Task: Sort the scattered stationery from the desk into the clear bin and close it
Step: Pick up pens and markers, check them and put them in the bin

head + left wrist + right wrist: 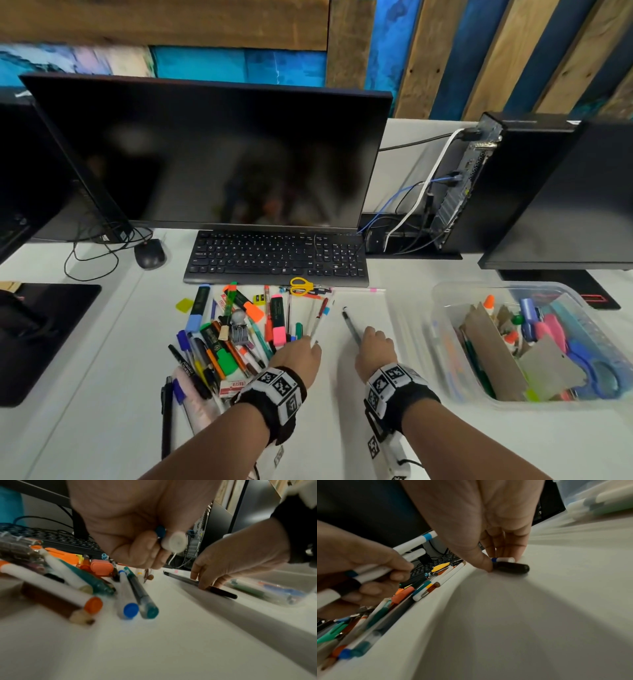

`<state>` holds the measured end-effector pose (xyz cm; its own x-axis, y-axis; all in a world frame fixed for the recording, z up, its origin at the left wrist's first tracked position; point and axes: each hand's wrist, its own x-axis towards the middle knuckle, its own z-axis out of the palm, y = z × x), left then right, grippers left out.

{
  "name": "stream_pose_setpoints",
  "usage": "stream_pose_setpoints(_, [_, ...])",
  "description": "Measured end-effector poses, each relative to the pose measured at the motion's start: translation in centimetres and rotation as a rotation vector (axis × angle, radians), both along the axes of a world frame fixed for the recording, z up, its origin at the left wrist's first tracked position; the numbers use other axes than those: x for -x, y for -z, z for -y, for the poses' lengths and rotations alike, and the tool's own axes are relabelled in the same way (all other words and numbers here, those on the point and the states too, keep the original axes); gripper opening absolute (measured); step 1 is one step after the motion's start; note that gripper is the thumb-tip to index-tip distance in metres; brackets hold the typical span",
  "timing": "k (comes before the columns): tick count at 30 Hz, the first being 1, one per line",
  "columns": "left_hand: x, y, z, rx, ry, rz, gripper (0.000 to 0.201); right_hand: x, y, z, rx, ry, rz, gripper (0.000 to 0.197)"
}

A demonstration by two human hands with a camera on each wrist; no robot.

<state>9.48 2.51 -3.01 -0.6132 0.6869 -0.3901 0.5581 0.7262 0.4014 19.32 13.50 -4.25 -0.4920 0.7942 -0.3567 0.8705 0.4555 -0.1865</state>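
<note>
Beside the pen pile (236, 329), left grip (298, 356) holds white pens (318, 322); right grip (375, 349) pinches black pen (351, 325)

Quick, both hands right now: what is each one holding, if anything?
Left hand: fingers curled round a bunch of white pens.
Right hand: fingertips pinch the black pen lying on the desk.

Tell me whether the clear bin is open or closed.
Open: the clear bin has no lid on top, and the stationery inside shows uncovered from above.
</note>
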Motion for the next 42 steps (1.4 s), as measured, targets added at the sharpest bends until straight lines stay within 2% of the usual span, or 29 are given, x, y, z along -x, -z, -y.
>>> stream_pose_setpoints(2, [0.0, -0.3, 0.2, -0.04, -0.024, -0.005, 0.037, 0.1, 0.1, 0.6, 0.004, 0.049, 0.054, 0.037])
stream_pose_setpoints(3, [-0.1, -0.4, 0.3, -0.056, -0.035, -0.001, 0.037, 0.1, 0.5, 0.9, -0.056, 0.086, 0.03, 0.038])
stream_pose_setpoints(5, [-0.1, -0.6, 0.3, -0.074, -0.051, 0.022, 0.037, 0.0, 1.4, 1.0, -0.102, 0.053, -0.05, 0.053])
stream_pose_setpoints(6, [-0.2, -0.8, 0.3, -0.077, -0.058, 0.033, 0.038, -0.1, 3.1, 0.6, -0.067, 0.05, -0.126, 0.06])
stream_pose_setpoints(7, [-0.2, -0.8, 0.3, -0.081, -0.063, 0.043, 0.038, 0.0, 4.3, 0.3, -0.143, 0.032, -0.235, 0.067])
stream_pose_setpoints(8, [-0.2, -0.9, 0.3, -0.091, -0.068, 0.06, 0.038, -0.1, 4.2, 0.3, -0.165, 0.026, -0.234, 0.072])
stream_pose_setpoints(9, [-0.2, -0.9, 0.3, -0.109, -0.071, 0.077, 0.037, -0.2, 2.7, 0.9, -0.079, 0.042, -0.157, 0.072])
stream_pose_setpoints(10, [-0.2, -1.0, 0.3, -0.127, -0.069, 0.084, 0.037, -0.5, 0.4, 1.3, -0.052, 0.085, -0.105, 0.061])
stream_pose_setpoints(12, [-0.5, -1.5, 0.2, -0.155, -0.052, 0.07, 0.036, -0.6, -0.4, 1.1, -0.005, 0.182, -0.029, 0.032])
stream_pose_setpoints(15, [-1.0, -2.4, -0.1, -0.218, -0.062, 0.071, 0.039, -1.6, -2.1, 0.5, 0.072, 0.134, -0.091, 0.033])
stream_pose_setpoints(19, [-2.4, -4.1, -0.7, -0.386, -0.104, 0.173, 0.039, -2.8, -5.5, -0.3, 0.203, 0.112, -0.276, 0.023])
stream_pose_setpoints(22, [-3.7, -5.3, -1.5, -0.479, -0.145, 0.219, 0.04, -4.6, -8.2, -0.7, 0.156, 0.067, -0.406, 0.004])
stream_pose_setpoints(26, [-5.2, -6.0, -2.9, -0.593, -0.144, 0.248, 0.036, -6.9, -11.3, -1.5, 0.087, 0.06, -0.522, 0.005])
stream_pose_setpoints(29, [-6.7, -6.1, -4.1, -0.611, -0.091, 0.262, 0.029, -8.9, -12.7, -2.8, 0.095, 0.104, -0.563, 0.004])
stream_pose_setpoints(35, [-9.7, -6.9, -6.2, -0.633, -0.065, 0.396, 0.022, -12.5, -12.5, -5.6, 0.105, 0.13, -0.412, 0.016])
stream_pose_setpoints(37, [-10.6, -7.2, -6.8, -0.623, -0.07, 0.407, 0.032, -13.5, -11.9, -6.2, 0.153, 0.135, -0.35, 0.022])
stream_pose_setpoints(42, [-12.6, -8.2, -8.0, -0.644, -0.054, 0.433, 0.057, -15.3, -10.2, -7.1, 0.186, 0.032, -0.161, 0.058])
